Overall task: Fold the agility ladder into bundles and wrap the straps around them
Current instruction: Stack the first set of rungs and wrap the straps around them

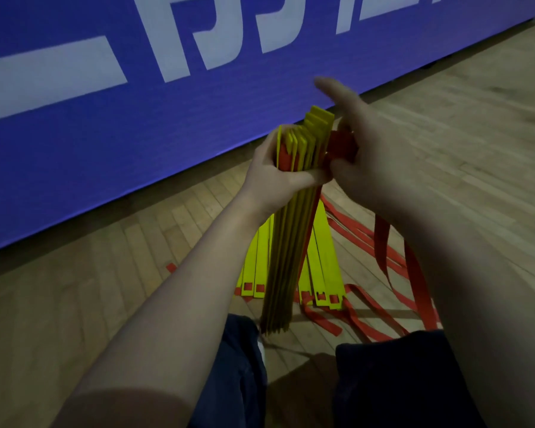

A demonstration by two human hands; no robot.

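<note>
A: Ladder status?
B: Yellow rungs [286, 248] stacked edge-on, upright. Left hand [275, 177] clenched round their upper part. Right hand [368, 159] just beside grips red strap [342, 146]. Loose rungs [325, 257] below.

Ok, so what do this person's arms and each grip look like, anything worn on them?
The left grip and right grip are bare hands: no gloves, rings or tape that I can see. The left forearm and right forearm are bare too, with no sleeve, watch or band in view. The only clothing showing is dark blue fabric over the legs.
</note>
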